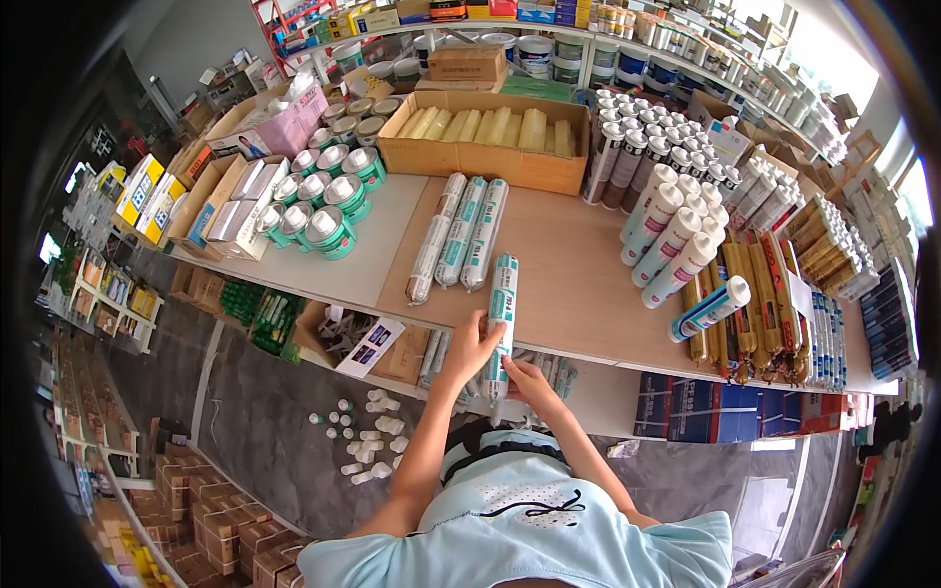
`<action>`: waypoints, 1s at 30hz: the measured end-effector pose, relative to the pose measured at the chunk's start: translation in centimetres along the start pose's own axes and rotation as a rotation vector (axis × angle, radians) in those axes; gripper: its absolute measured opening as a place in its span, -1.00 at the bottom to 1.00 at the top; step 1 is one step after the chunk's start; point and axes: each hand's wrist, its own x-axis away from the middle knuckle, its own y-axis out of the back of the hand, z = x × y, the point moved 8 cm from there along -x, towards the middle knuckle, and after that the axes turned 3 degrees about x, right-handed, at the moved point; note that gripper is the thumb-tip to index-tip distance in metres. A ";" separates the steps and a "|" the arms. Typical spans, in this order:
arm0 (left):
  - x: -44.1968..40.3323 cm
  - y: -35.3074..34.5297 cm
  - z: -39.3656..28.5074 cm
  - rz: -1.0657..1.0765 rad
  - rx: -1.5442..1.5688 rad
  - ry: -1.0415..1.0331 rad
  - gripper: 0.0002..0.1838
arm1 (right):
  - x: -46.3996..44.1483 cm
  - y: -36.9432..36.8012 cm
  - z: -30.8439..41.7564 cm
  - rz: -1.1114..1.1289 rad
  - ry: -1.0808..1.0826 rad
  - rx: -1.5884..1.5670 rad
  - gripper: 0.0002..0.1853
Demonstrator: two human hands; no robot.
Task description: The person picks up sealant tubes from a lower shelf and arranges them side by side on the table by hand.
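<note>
A white and teal sausage pack of sealant (503,294) is held between both hands at the table's front edge, its far end over the tabletop. My left hand (472,345) is closed around its left side near the middle. Lower down, my right hand (529,384) grips its right side, the thumb against the wrapper. Just beyond, several similar sausage packs (459,235) lie side by side on the wooden tabletop (559,245). The undersides of my fingers are partly hidden.
Teal-and-white cans (328,231) stand at the left, and a cardboard box (480,167) of yellowish sticks is behind. Cartridges (676,245) and gold sausage packs (750,294) crowd the right. White bottles (368,441) lie on the floor. Boxes (696,405) sit under the table.
</note>
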 end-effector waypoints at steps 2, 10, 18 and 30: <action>1.3 0.7 0.4 0.013 -0.028 -0.003 -0.58 | -0.5 -0.3 -0.3 -0.004 0.005 0.049 -0.46; 6.9 3.6 -3.2 0.114 -0.311 -0.105 -0.46 | -1.8 -0.7 1.2 -0.102 0.025 0.059 -0.47; 6.9 2.2 -2.3 0.013 -0.394 -0.217 -0.35 | -3.9 0.7 2.3 -0.187 0.096 0.056 -0.55; 1.2 1.6 -0.5 -0.135 -0.224 -0.202 -0.55 | -3.1 2.9 8.5 -0.292 0.505 0.444 -0.69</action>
